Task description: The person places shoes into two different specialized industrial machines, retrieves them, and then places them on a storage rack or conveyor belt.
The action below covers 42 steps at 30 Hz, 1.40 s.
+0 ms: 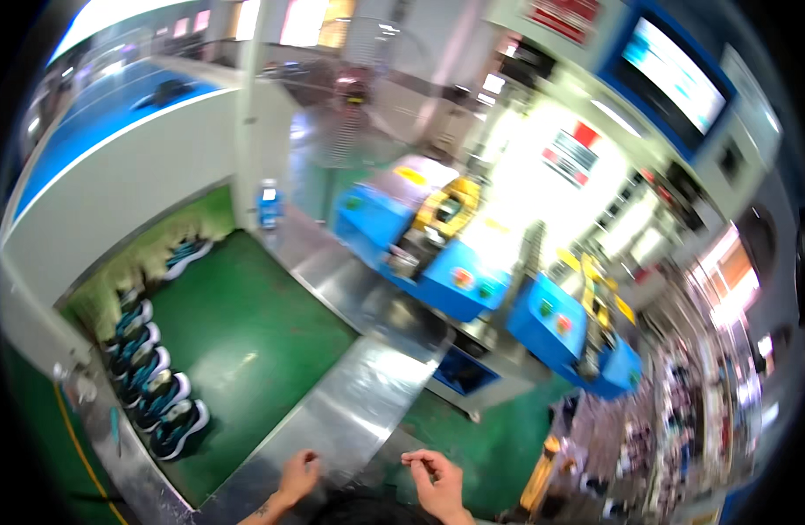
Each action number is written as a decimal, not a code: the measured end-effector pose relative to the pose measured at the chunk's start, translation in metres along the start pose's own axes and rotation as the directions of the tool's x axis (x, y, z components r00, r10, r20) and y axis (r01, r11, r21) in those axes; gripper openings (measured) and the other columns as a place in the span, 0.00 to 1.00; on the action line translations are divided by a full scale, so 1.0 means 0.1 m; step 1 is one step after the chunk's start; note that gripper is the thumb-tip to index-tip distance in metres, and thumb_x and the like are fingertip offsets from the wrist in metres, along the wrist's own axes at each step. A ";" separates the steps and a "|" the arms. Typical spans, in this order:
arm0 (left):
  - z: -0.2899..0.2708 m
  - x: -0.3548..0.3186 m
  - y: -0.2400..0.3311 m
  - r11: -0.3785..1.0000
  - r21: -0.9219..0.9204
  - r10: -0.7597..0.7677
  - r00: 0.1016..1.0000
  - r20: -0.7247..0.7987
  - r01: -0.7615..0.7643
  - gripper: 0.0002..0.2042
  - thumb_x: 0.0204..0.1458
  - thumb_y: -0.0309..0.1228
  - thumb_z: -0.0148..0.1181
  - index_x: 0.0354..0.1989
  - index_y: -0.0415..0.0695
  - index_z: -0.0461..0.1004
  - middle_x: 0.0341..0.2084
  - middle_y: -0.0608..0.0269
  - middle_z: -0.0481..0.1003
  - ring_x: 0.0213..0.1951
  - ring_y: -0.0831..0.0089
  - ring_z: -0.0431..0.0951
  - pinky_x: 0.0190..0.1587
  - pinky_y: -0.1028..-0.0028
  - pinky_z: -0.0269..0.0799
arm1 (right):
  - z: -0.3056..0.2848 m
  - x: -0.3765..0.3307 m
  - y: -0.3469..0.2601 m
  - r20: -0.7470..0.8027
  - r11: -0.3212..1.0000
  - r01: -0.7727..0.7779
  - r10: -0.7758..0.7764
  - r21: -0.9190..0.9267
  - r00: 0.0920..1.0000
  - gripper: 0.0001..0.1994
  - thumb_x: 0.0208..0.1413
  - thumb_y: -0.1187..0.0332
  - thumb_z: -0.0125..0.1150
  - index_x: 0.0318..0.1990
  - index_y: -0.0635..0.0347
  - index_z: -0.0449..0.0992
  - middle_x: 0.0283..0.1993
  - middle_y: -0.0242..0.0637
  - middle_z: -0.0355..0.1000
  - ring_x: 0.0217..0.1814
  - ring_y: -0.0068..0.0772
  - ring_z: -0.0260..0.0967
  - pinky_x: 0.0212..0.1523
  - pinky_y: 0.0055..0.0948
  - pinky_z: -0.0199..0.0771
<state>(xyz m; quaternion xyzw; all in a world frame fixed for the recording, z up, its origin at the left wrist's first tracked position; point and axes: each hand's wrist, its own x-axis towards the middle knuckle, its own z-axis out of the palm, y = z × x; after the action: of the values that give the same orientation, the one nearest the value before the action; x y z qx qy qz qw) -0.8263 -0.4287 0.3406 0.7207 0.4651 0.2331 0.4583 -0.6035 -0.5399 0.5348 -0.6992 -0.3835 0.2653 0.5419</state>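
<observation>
My left hand [298, 477] hovers over the near end of a shiny metal ledge [354, 398], its fingers curled in with nothing visible in them. To its right, past the ledge's edge, my right hand [436, 481] is raised with thumb and fingers drawn together. No object shows in that pinch. The hands are apart, and neither touches a shoe. On the left, several dark and teal sneakers [177, 430] with white soles stand in a row on a green surface [262, 332] framed by metal. One more sneaker [189, 255] sits at its far corner.
A machine with blue housings [464, 278], coloured buttons and yellow parts [451, 206] stands ahead, with a screen [674, 74] above. A blue bottle [269, 206] stands by a white post. Blurred racks [674, 420] fill the right. A teal tool [115, 429] lies on the left metal edge.
</observation>
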 end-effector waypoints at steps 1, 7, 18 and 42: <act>-0.30 -0.09 -0.20 0.973 -0.069 -0.228 0.954 -0.196 0.219 0.09 0.53 0.28 0.50 0.41 0.39 0.72 0.36 0.48 0.74 0.40 0.51 0.75 0.43 0.60 0.70 | 0.26 0.27 -0.02 0.144 0.995 0.076 -0.067 -0.061 0.987 0.06 0.59 0.77 0.54 0.41 0.70 0.73 0.38 0.42 0.77 0.40 0.26 0.75 0.41 0.23 0.74; -0.88 -0.92 -1.32 0.821 0.208 -0.059 0.441 -0.896 0.532 0.08 0.49 0.24 0.53 0.38 0.41 0.68 0.37 0.51 0.70 0.41 0.50 0.70 0.46 0.56 0.64 | 1.74 1.32 0.11 0.707 0.975 0.088 0.085 -0.205 0.702 0.18 0.55 0.72 0.59 0.53 0.68 0.69 0.51 0.43 0.72 0.55 0.31 0.70 0.52 0.30 0.72; -1.00 -0.95 -1.51 0.783 0.055 -0.228 0.367 -0.902 0.620 0.06 0.42 0.20 0.55 0.29 0.41 0.68 0.26 0.56 0.71 0.32 0.54 0.71 0.36 0.58 0.65 | 5.52 0.86 0.67 0.971 0.469 0.865 0.053 0.180 -0.232 0.31 0.35 0.60 0.71 0.46 0.66 0.64 0.41 0.51 0.72 0.44 0.54 0.71 0.45 0.42 0.74; 0.55 1.54 2.65 0.472 -0.875 0.358 0.930 0.081 -0.106 0.47 0.38 0.42 0.72 0.65 0.36 0.53 0.58 0.51 0.64 0.58 0.60 0.67 0.61 0.64 0.63 | -0.85 1.44 0.07 0.254 0.918 0.219 -0.311 0.331 0.916 0.38 0.46 0.65 0.71 0.63 0.63 0.56 0.53 0.41 0.67 0.56 0.27 0.63 0.58 0.28 0.63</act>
<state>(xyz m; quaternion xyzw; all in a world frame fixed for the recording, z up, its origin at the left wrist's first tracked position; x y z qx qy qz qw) -0.5929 -0.3563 0.5337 0.4778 0.1223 0.3988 0.7731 -0.4535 -0.4686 0.5576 -0.5021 -0.5097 0.3465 0.6066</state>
